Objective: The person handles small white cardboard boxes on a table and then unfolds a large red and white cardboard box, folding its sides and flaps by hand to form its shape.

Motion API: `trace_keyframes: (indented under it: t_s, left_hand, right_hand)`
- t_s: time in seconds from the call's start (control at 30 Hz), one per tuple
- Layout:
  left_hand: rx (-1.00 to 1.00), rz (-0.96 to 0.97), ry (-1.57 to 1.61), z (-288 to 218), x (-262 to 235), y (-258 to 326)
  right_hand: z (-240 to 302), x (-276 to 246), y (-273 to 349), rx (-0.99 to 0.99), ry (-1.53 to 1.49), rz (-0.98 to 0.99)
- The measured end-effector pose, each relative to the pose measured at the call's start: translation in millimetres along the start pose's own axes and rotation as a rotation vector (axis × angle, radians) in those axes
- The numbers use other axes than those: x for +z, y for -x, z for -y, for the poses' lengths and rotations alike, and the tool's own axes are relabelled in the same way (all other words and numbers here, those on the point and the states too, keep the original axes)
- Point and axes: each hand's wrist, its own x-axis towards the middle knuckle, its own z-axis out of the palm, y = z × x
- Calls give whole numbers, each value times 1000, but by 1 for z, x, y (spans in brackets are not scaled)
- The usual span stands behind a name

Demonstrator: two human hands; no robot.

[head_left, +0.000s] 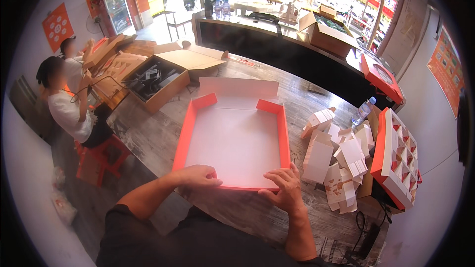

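A shallow open cardboard box [235, 141], red outside and white within, lies in front of me on the table. Its far flap [238, 88] stretches away from me, and two short red end tabs bend inward at the far corners. At the near left corner my left hand [197, 175] is closed on the front edge, fingers curled in. My right hand [285, 185] touches the near right corner, its fingers apart and the thumb outside the front wall.
Small folded white cartons [341, 155] lie heaped on the right, beside a water bottle [363, 110] and a red divided box [396, 160]. An open brown carton [156, 80] with black items and cables stands far left. Two people [69, 104] sit beyond the table's left side.
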Motion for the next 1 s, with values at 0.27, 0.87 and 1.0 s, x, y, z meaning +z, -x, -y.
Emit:
trace_keyframes:
  t_s: [0.27,0.87,1.0]
  left_hand:
    - [-17,9,-63,-11,-2,2]
    - [-90,-94,-313,-21,-1,9]
    - [-145,39,-353,-15,-9,10]
  right_hand:
    - [0,0,0,-3,-8,-15]
    - [-1,-4,1,3,1,-7]
    - [-5,1,3,15,-17,-6]
